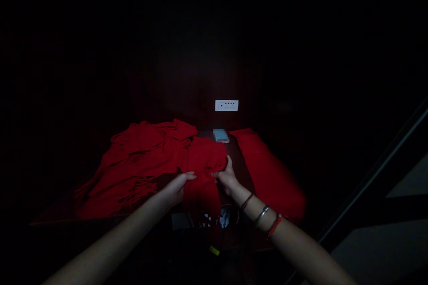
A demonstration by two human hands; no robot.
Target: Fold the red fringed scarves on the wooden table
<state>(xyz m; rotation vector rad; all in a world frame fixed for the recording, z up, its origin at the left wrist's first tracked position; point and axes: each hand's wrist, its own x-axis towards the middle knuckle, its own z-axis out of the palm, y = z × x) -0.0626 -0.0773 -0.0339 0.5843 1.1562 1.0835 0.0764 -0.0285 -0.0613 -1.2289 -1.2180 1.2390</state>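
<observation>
A red fringed scarf [202,156] is gripped between my two hands, its fringed end hanging down over the front edge of a dark table [239,160]. My left hand [179,185] closes on its left side, thumb on top. On the right side, my right hand [228,178] pinches the cloth, its fingertips partly hidden by folds. To the left lies a loose heap of red fringed cloth [143,147]; whether it joins the piece I hold, I cannot tell. A flat, folded red cloth [270,173] rests on the table at the right.
A small bluish, blurred-out object [221,136] lies at the table's back, below a white wall socket [226,105]. Under the front edge are pale items [182,221] and a yellow tag [214,250]. A dark slanted frame [371,178] stands at right. Surroundings are very dark.
</observation>
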